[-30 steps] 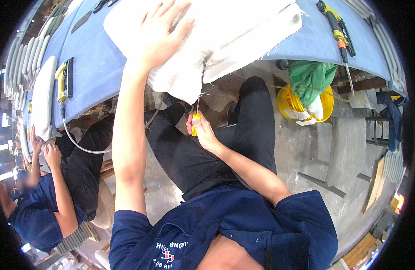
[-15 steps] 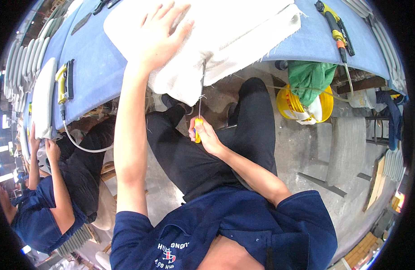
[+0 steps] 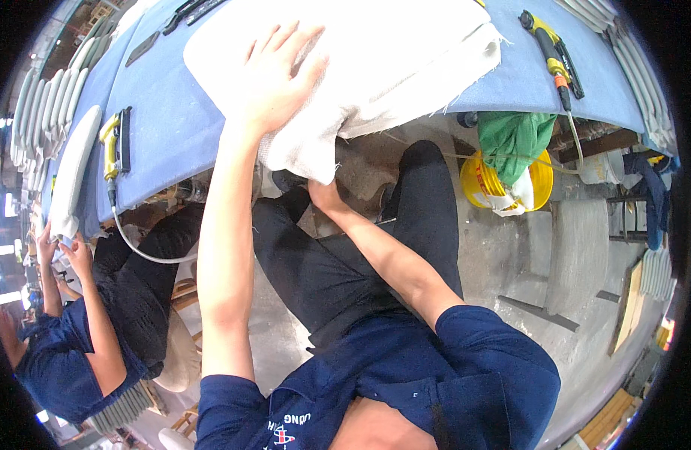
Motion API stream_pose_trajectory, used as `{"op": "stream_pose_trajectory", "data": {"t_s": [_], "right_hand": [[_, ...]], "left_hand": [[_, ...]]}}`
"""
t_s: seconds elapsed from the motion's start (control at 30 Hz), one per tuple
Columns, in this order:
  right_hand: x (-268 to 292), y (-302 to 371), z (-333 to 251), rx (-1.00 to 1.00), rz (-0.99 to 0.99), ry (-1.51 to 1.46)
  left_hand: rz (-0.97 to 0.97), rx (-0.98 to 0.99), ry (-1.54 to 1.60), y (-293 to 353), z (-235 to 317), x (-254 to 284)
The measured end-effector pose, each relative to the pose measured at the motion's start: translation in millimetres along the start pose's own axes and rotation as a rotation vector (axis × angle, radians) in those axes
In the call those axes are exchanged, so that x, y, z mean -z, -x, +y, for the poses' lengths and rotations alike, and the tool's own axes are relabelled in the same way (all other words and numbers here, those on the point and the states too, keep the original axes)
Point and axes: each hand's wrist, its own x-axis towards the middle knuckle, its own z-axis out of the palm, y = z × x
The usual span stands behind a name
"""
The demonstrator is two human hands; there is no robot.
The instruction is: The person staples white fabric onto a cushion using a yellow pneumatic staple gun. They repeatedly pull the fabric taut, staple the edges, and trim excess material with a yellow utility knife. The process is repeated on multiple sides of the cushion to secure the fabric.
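A white fabric-covered panel (image 3: 390, 45) lies on the blue-covered table, its frayed cloth edge hanging over the near side. My left hand (image 3: 281, 79) rests flat on it, fingers spread and pointing away from me. Below the table edge, a loose flap of the white cloth (image 3: 304, 154) droops between my knees. My right hand (image 3: 324, 196) reaches up behind this flap; its fingers are hidden by the cloth. The screwdriver does not show.
Yellow-and-black staple guns with air hoses lie on the table, one at left (image 3: 115, 150) and one at right (image 3: 553, 60). A yellow bucket (image 3: 540, 187) with green cloth (image 3: 514, 139) stands below. At left, a co-worker (image 3: 83, 337) handles a pale padded panel (image 3: 75, 169).
My right hand has moved up and left behind the cloth flap, and the yellow-handled screwdriver it gripped has gone out of sight. My left hand stays pressed on the panel.
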Motion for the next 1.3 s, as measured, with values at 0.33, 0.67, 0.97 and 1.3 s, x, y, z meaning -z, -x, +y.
{"op": "stream_pose_trajectory", "data": {"t_s": [0.33, 0.67, 0.97, 1.3], "right_hand": [[85, 45, -28, -0.459, -0.367, -0.436], [93, 50, -22, -0.365, -0.364, -0.285], [102, 51, -38, -0.41, -0.2, -0.049], [98, 50, -38, -0.496, -0.422, -0.241]], "left_hand": [[0.03, -0.026, -0.04, 1, -7, -2], [0.052, -0.041, -0.072, -2, -4, -4], [0.036, -0.032, -0.005, -2, -6, -4], [0.028, -0.024, -0.009, -2, -8, 0]]}}
